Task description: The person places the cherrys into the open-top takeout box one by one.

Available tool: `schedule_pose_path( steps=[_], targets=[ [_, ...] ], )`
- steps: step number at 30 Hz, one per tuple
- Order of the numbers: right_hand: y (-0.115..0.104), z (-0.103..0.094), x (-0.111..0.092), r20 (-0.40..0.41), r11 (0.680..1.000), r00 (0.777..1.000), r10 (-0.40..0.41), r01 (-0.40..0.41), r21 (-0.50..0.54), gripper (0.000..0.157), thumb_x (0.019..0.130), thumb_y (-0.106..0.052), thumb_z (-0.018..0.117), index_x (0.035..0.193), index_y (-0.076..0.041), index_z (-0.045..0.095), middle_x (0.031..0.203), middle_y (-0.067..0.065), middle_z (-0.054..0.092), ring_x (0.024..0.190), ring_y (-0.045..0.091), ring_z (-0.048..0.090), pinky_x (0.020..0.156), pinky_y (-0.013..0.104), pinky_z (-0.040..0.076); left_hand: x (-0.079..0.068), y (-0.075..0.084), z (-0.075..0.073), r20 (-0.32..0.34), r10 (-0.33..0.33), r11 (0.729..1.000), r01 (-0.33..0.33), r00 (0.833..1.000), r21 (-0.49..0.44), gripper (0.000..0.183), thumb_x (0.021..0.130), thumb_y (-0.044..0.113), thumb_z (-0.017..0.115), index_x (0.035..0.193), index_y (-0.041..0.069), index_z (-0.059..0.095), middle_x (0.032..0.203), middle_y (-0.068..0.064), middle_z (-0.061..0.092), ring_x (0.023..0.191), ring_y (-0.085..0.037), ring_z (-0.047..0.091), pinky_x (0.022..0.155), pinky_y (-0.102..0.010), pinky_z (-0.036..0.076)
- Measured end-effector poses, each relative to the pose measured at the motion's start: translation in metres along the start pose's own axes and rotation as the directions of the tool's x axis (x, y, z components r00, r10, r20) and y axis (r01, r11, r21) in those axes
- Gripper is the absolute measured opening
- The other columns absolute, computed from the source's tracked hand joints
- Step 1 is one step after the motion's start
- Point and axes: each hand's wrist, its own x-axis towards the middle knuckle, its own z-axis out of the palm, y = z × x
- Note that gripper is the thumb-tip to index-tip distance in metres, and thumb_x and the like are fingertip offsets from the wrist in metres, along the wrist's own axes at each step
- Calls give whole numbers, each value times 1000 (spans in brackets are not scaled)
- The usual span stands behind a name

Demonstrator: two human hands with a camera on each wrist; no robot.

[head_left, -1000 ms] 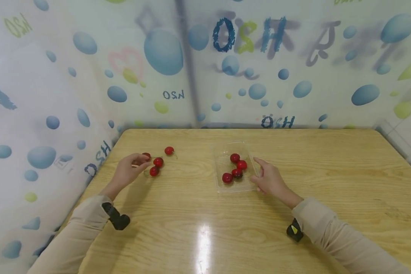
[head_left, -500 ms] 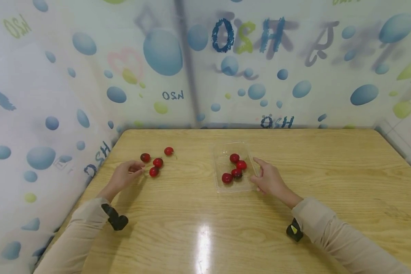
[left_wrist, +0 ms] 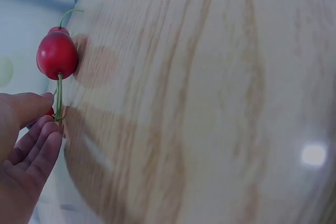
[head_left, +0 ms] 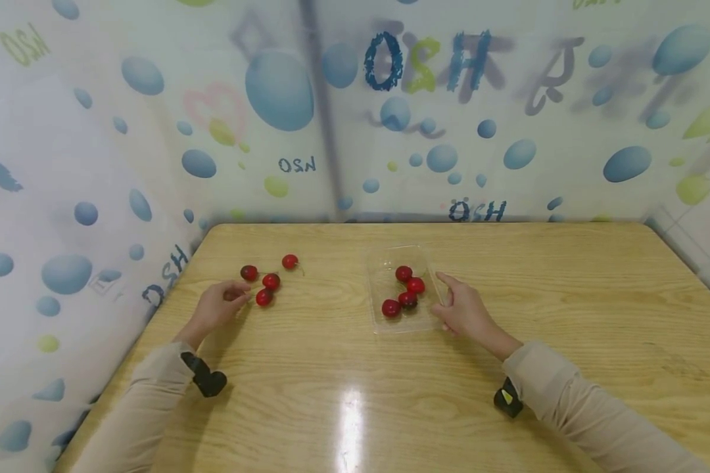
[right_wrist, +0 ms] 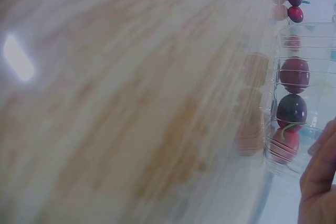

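Lying on the left part of the table [head_left: 307,381] in the head view, four loose cherries [head_left: 271,282] sit beside the left hand [head_left: 219,307]. Two of them touch or nearly touch, another is near the fingertips, and the farthest stands apart with its stem trailing. The left hand's thumb and forefinger are a little parted, with a slim gap between the tips. Well to the right, a clear tray [head_left: 383,326] holds four more cherries [head_left: 415,285]. The right hand [head_left: 465,311] is at the tray's right edge, forefinger stretched out and spread from the thumb, both touching the rim.

In the left wrist view, the thumb and slightly bent fingers stand just beside green stems [left_wrist: 59,98] hanging below a large red cherry, with a narrow opening between them. Whether they touch the stems, I cannot tell.

In the right wrist view, the tray's ridged wall shows the cherries inside, one dark with a green stem across it. The right hand's fingers are just beside the tray, partly cut off by the frame; the left hand appears beyond, near two loose cherries.
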Motion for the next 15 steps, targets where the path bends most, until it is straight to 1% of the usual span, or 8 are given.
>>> schedule_pose_path(
  steps=[8,15],
  targets=[
    [-1,-1,0,-3,1000,1000,-8,8,-4,64,73,3,54,133,6,32,52,5,44,31,11,44,34,25,37,1,-1,2,-4,1,1000,-1,1000,5,20,84,8,59,98,-7,60,91,-19,62,78,-23,58,52,-21,44],
    [-1,-1,0,1,1000,1000,4,-4,0,65,73,1,55,133,5,32,51,4,44,32,11,44,34,24,37,1,-1,3,-1,-20,1000,20,1000,4,21,84,8,60,99,-7,60,92,-20,61,80,-26,57,53,-21,44]
  ],
)
